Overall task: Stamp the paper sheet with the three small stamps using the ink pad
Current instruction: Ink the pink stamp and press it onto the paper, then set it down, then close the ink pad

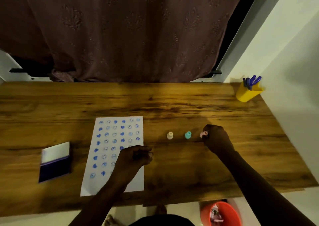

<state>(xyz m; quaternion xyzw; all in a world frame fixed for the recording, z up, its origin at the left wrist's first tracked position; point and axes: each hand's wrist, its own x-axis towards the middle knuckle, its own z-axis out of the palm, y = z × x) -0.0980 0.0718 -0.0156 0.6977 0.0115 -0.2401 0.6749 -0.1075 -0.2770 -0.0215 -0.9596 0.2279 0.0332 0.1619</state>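
A white paper sheet [103, 158] lies on the wooden table [172, 105], covered with several rows of blue hearts and smiley stamps. My left hand [135, 156] rests as a loose fist on the sheet's right edge, holding nothing I can see. To the left lies the open ink pad [55, 163], dark blue pad below, white lid above. Right of the sheet stand a cream stamp [170, 135] and a teal stamp [188, 135]. My right hand [216, 138] is closed around a pink stamp [203, 134] just right of the teal one, at table level.
A yellow pen holder [247, 92] with blue pens stands at the table's far right corner, against the white wall. A brown curtain [120, 32] hangs behind the table. An orange bin [224, 213] sits on the floor below the front edge.
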